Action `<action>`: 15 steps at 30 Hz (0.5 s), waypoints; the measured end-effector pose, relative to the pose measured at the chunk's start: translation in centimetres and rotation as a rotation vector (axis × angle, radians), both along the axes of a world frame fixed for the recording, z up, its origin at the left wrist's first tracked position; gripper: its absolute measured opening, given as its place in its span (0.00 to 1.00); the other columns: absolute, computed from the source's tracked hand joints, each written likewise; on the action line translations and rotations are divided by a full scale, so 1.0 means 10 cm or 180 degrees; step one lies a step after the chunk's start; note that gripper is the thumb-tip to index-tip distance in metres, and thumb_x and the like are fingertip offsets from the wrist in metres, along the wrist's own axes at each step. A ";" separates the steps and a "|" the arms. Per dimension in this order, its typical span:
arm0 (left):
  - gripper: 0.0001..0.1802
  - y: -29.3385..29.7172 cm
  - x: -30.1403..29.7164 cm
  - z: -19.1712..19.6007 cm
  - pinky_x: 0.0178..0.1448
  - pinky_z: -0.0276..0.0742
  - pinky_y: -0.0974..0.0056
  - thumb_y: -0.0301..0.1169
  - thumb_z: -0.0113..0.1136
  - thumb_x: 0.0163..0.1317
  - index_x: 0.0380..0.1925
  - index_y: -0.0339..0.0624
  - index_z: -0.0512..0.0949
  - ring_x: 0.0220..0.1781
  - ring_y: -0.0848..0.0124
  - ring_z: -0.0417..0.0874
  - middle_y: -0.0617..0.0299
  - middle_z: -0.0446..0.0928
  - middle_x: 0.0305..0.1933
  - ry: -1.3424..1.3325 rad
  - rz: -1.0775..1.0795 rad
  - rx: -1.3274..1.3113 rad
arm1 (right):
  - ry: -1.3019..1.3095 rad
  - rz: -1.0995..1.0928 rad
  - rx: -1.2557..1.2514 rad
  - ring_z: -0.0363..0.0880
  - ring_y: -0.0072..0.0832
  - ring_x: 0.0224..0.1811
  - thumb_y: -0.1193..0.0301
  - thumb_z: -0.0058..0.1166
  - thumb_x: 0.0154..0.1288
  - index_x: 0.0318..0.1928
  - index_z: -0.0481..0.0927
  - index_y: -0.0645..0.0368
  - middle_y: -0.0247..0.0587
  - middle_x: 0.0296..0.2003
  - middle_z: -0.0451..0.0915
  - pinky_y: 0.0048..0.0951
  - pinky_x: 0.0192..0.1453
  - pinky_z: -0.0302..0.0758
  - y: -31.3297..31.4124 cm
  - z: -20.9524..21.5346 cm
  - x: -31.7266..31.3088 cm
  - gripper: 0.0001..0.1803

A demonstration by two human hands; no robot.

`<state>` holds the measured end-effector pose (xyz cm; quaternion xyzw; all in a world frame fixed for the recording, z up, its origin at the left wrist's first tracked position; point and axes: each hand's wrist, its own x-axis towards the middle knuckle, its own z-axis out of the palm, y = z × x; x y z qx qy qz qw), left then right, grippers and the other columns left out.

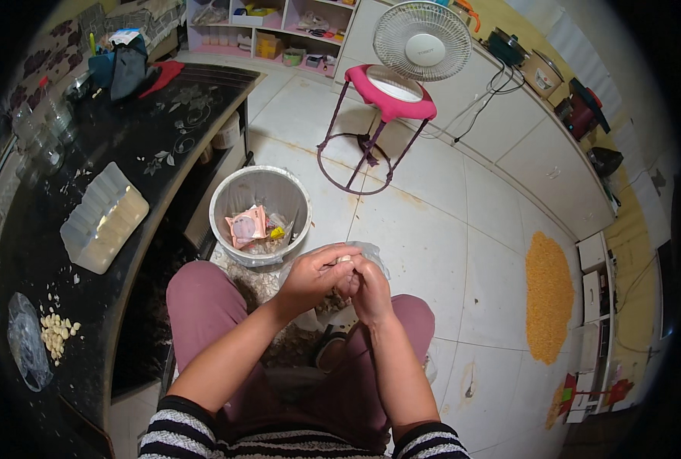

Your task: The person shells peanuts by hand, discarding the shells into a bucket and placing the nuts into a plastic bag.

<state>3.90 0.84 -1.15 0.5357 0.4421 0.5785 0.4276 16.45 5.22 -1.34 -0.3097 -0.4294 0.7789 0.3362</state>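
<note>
Both my hands meet over my lap, above a clear plastic bag. My left hand and my right hand pinch a small pale garlic clove between their fingertips. Papery skins lie between my knees, just below a grey waste bin holding wrappers and peelings. On the black table at my left sits a pile of peeled cloves.
The black floral table runs along my left with a white segmented tray, jars and a plastic bag. A pink stool and white fan stand ahead. Yellow grain is spread on the tiled floor at right.
</note>
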 end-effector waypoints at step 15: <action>0.15 0.14 0.16 -0.13 0.36 0.67 0.78 0.34 0.40 0.65 0.42 0.35 0.72 0.31 0.84 0.69 0.66 0.72 0.31 -0.0884 0.0535 -0.0334 | 0.0473 -0.0252 0.0224 0.52 0.10 0.14 0.62 0.33 0.67 0.26 0.65 0.54 0.22 0.15 0.58 0.15 0.16 0.48 0.03 -0.07 -0.27 0.15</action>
